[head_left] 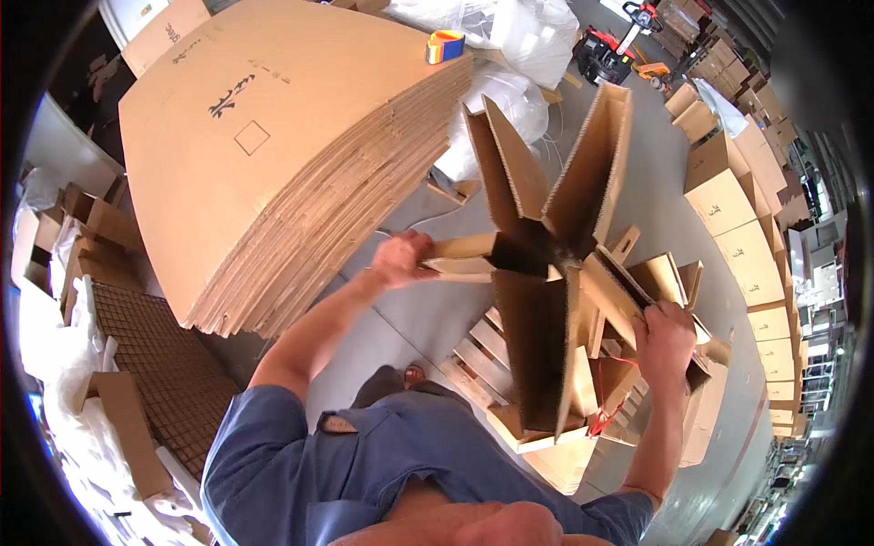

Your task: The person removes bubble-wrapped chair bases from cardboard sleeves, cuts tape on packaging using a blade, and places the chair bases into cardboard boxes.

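Carton held btwn L grip & R grip.

The inner floor of the open carton is lost in shadow, and its long flaps and walls hide part of the wooden pallet and part of the red strap, while some fingers of the left hand and of the right hand are hidden by the cardboard they grip. Only one of the person's feet shows, and the top edge cuts off the plastic-wrapped bundle. The printing on the row of cartons is too small to read, and clutter along the far right blurs together.
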Available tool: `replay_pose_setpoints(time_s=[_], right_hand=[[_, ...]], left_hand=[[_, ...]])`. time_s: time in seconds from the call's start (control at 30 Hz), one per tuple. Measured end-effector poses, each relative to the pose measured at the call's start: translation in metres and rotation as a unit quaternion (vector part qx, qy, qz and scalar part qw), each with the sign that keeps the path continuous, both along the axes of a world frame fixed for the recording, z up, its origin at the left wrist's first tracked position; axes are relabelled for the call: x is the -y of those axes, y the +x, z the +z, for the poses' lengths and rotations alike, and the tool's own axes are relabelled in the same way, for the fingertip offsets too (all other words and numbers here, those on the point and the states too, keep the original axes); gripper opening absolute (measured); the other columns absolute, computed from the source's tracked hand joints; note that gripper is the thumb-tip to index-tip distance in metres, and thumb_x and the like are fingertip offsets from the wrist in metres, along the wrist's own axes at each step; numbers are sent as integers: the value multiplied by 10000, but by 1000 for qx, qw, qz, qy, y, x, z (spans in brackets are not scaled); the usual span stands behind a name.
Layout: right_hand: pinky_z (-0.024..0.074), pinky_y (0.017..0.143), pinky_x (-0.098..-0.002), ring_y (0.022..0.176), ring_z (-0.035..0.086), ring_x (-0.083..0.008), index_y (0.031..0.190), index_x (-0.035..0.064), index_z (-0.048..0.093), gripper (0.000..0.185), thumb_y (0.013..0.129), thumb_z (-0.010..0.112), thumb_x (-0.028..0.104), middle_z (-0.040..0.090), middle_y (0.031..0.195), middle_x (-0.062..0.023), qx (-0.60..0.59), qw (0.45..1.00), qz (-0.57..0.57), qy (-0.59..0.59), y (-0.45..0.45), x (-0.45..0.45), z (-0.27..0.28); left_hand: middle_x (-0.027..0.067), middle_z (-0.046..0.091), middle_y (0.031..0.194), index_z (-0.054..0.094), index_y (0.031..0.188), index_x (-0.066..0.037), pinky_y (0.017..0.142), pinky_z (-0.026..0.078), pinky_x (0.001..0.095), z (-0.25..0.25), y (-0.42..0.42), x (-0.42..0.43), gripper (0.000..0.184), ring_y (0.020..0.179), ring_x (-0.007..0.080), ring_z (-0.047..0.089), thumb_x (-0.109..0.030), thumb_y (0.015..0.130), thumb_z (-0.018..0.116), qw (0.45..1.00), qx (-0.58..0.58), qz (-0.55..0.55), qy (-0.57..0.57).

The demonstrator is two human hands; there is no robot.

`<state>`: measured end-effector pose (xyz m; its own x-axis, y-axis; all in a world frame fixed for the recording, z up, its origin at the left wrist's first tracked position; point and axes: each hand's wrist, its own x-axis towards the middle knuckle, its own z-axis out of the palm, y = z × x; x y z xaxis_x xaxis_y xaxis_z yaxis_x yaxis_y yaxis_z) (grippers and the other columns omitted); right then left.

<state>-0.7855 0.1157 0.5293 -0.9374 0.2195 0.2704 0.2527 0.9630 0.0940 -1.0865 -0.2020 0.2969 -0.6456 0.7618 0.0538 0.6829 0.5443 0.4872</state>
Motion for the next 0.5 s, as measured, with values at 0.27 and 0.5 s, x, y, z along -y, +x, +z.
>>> replay_pose_setpoints(time_s=[0.27, 0.5], right_hand=[[460, 743, -463, 814, 580, -328, 720, 37, 596, 167, 732, 740, 122, 573, 786, -119, 3, 994, -86, 61, -24, -26, 18], [458, 725, -475, 802, 571, -373, 749, 30, 573, 175, 763, 710, 139, 571, 797, -155, 24, 983, -176, 56, -114, -68, 48]], left_hand=[[191, 664, 1034, 617, 1217, -15, 854, 506, 456, -17, -2, -119, 564, 979, 375, 619, -299, 749, 754, 986, 22, -96, 138], [226, 655, 770, 669, 989, -14, 705, 503, 516, 77, -82, -195, 433, 769, 429, 640, -407, 810, 689, 957, 107, -268, 18]])
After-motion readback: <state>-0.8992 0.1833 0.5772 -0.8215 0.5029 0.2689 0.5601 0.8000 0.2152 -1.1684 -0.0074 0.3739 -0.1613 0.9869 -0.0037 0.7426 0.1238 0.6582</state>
